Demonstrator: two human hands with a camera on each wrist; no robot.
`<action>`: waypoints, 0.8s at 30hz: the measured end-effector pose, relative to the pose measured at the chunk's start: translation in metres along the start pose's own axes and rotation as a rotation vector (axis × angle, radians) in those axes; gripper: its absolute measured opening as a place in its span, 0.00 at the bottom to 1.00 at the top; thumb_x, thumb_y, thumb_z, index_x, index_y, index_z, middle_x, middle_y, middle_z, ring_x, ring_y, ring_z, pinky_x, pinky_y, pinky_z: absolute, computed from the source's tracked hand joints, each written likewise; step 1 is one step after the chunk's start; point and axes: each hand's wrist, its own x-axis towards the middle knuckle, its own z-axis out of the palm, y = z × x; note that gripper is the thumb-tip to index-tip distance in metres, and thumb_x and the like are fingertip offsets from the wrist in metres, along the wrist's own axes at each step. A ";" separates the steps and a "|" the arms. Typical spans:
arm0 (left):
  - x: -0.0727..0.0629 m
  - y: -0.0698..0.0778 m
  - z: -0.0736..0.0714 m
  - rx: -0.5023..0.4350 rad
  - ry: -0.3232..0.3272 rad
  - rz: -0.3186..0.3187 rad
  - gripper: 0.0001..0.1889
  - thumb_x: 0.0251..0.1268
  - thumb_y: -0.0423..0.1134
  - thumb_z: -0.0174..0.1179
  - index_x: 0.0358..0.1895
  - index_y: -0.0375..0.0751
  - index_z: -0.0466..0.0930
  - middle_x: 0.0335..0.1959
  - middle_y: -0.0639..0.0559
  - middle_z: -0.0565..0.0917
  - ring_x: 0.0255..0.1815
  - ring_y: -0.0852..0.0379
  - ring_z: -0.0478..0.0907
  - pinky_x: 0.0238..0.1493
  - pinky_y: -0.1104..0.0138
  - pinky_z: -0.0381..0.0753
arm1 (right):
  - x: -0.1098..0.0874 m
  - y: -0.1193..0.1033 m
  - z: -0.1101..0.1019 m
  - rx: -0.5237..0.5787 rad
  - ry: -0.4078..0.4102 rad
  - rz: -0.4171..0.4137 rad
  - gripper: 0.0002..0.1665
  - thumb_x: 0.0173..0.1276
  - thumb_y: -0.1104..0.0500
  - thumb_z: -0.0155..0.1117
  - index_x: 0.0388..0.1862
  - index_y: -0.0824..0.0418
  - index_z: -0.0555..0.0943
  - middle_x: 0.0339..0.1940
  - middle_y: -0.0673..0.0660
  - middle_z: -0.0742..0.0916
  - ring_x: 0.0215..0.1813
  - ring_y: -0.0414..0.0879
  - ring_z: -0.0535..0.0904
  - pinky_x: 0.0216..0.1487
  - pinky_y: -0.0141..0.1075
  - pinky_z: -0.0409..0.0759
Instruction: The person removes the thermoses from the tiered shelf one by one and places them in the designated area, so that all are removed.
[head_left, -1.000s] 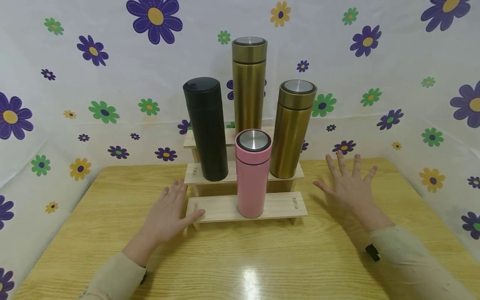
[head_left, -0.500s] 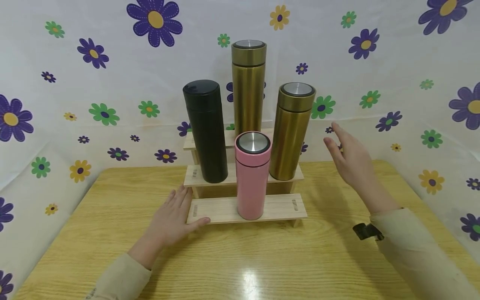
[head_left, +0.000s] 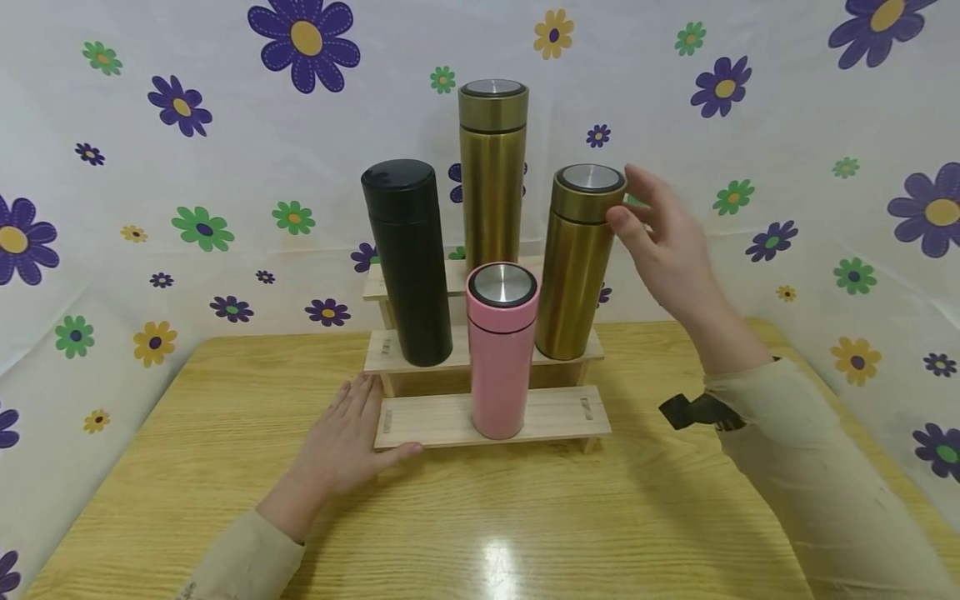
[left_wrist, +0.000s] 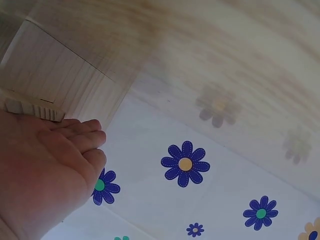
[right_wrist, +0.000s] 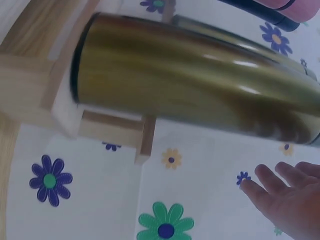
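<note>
A wooden tiered stand (head_left: 427,417) bears several upright thermos bottles. My left hand (head_left: 341,446) lies along its left end with straight fingers, the thumb at the front shelf's edge; in the left wrist view the fingers lie beside a grooved wooden end (left_wrist: 35,110). On the middle shelf's right side stands a gold thermos (head_left: 577,283) with a silver lid top. My right hand (head_left: 667,250) is raised beside it, thumb and index finger spread at its lid. In the right wrist view, the fingers (right_wrist: 272,187) are relaxed, with a gap between them and the gold body.
A black thermos (head_left: 412,275) shares the middle shelf at its left. One more gold thermos (head_left: 491,192) stands on the top shelf, and a pink thermos (head_left: 498,375) on the front one. A flowered cloth (head_left: 247,142) hangs behind the wooden table (head_left: 420,533).
My right hand has risen from near the table at the right and moved left to the gold thermos's lid. The left hand has moved slightly inward against the stand's end. The bottles stand as before.
</note>
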 end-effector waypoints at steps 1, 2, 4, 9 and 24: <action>0.000 0.000 0.000 -0.002 0.000 -0.002 0.61 0.54 0.80 0.40 0.72 0.25 0.46 0.75 0.34 0.48 0.76 0.42 0.41 0.74 0.54 0.41 | 0.002 -0.002 0.002 0.016 -0.014 0.007 0.41 0.68 0.37 0.57 0.75 0.49 0.59 0.70 0.53 0.69 0.68 0.56 0.68 0.67 0.55 0.65; 0.000 0.000 0.000 -0.001 -0.001 -0.005 0.61 0.54 0.80 0.40 0.73 0.25 0.46 0.75 0.34 0.48 0.76 0.42 0.41 0.74 0.54 0.41 | 0.004 -0.003 0.004 0.022 -0.029 0.012 0.42 0.67 0.38 0.59 0.75 0.50 0.59 0.70 0.54 0.69 0.67 0.57 0.68 0.66 0.55 0.66; 0.000 0.000 0.000 -0.002 -0.004 -0.010 0.61 0.54 0.80 0.40 0.73 0.25 0.45 0.75 0.34 0.47 0.76 0.42 0.41 0.74 0.54 0.41 | 0.007 -0.006 0.008 0.015 -0.055 0.033 0.43 0.65 0.39 0.62 0.75 0.49 0.58 0.69 0.55 0.70 0.67 0.57 0.68 0.63 0.55 0.69; 0.000 0.000 0.001 -0.006 -0.006 -0.018 0.61 0.54 0.80 0.40 0.73 0.24 0.45 0.75 0.34 0.47 0.76 0.42 0.41 0.75 0.54 0.40 | 0.010 -0.009 0.013 -0.021 -0.078 0.090 0.44 0.64 0.41 0.64 0.73 0.53 0.59 0.65 0.57 0.74 0.67 0.54 0.69 0.63 0.52 0.71; 0.000 0.001 0.001 -0.005 -0.003 -0.023 0.61 0.55 0.79 0.40 0.72 0.23 0.45 0.74 0.33 0.48 0.76 0.41 0.43 0.74 0.54 0.42 | 0.007 -0.006 0.001 -0.046 0.045 0.080 0.39 0.64 0.43 0.65 0.68 0.60 0.66 0.58 0.58 0.78 0.61 0.52 0.75 0.59 0.44 0.76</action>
